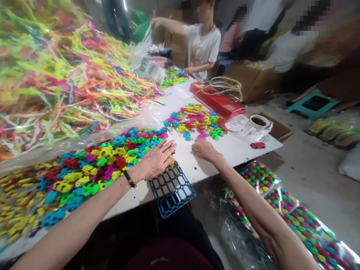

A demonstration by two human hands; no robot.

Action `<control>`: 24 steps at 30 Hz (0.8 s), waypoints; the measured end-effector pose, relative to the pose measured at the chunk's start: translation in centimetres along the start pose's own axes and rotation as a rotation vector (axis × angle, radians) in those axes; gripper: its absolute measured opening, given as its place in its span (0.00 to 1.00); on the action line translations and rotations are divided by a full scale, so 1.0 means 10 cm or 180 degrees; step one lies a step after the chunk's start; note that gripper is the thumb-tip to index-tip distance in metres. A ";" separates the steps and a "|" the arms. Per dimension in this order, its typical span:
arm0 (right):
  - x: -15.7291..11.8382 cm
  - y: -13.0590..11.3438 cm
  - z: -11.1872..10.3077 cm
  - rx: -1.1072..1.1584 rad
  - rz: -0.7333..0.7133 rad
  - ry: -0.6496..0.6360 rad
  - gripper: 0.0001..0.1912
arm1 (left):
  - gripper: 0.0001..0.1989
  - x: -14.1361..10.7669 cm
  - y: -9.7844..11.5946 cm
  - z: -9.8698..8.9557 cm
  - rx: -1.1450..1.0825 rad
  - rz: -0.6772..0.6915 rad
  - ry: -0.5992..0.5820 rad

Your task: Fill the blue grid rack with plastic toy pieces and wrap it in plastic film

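My left hand (157, 160) reaches over the far end of a dark blue plastic grid rack (172, 189), with fingers stretched out and slightly apart. The rack juts past the table's front edge, and its visible cells look unfilled. Whatever lies under the left palm is hidden. To the right, my right hand (206, 150) is closed low over the white tabletop, fingers curled; what it holds, if anything, cannot be made out. A heap of small colourful plastic toy pieces (104, 159) lies beside my left hand. Beyond both hands is a smaller pile of similar pieces (197, 119).
A huge mound of bright plastic strips (70, 75) covers the left. On the white table (239, 147) are a red box (216, 99) with a coiled cable, a cup (258, 122) and a small red object (258, 145). Bagged colourful pieces (292, 210) lie below right. People work behind.
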State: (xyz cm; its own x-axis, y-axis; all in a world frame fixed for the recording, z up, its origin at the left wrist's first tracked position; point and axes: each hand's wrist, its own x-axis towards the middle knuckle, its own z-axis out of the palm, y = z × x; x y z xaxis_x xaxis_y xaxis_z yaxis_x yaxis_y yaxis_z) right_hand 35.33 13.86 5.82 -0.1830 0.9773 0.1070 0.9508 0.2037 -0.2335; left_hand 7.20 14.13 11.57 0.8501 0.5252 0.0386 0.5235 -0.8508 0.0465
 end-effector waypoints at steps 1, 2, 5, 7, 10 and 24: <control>-0.01 -0.05 -0.02 0.0050 -0.0120 -0.0031 0.03 | 0.31 -0.01 0.00 -0.01 -0.0053 -0.0063 -0.0009; -0.04 -0.09 -0.03 0.0160 -0.0260 0.0050 0.04 | 0.31 -0.02 0.00 -0.02 -0.0123 -0.0128 -0.0022; -0.25 -0.15 0.00 0.0842 -0.0569 0.0850 0.07 | 0.30 -0.02 -0.02 -0.08 -0.0350 -0.0283 -0.0062; -0.43 -0.13 0.07 0.1257 -0.0422 0.1341 0.07 | 0.30 0.00 -0.04 -0.10 -0.0382 -0.0272 -0.0047; -0.62 -0.07 0.14 0.1090 0.0080 0.1123 0.07 | 0.30 0.06 -0.03 -0.08 -0.0221 -0.0001 -0.0032; -0.47 -0.51 0.28 0.3119 0.0538 0.0269 0.11 | 0.27 0.10 -0.01 0.03 0.0079 0.0394 0.0039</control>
State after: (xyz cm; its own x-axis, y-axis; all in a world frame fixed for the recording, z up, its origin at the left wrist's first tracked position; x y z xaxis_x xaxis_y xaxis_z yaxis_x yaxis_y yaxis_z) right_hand 30.64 8.41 3.80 -0.0099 0.9983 0.0583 0.3296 0.0583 -0.9423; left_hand 8.00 14.74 11.26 0.9076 0.4163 0.0546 0.4160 -0.9092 0.0159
